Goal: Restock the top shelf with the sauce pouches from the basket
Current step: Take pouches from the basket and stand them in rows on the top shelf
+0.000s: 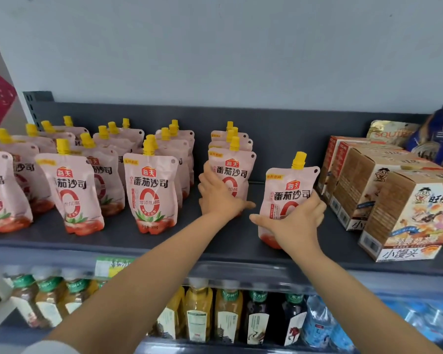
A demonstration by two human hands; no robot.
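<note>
Pink sauce pouches with yellow caps stand in several rows on the dark top shelf. My left hand grips the front pouch of a short row near the middle. My right hand holds another pouch upright on the shelf, just right of that row and apart from it. A further front-row pouch stands to the left of my left hand. The basket is out of view.
Cardboard snack boxes stand in a line at the right of the shelf, close to my right hand. Foil snack bags lie behind them. On the shelf below stand drink bottles and water bottles.
</note>
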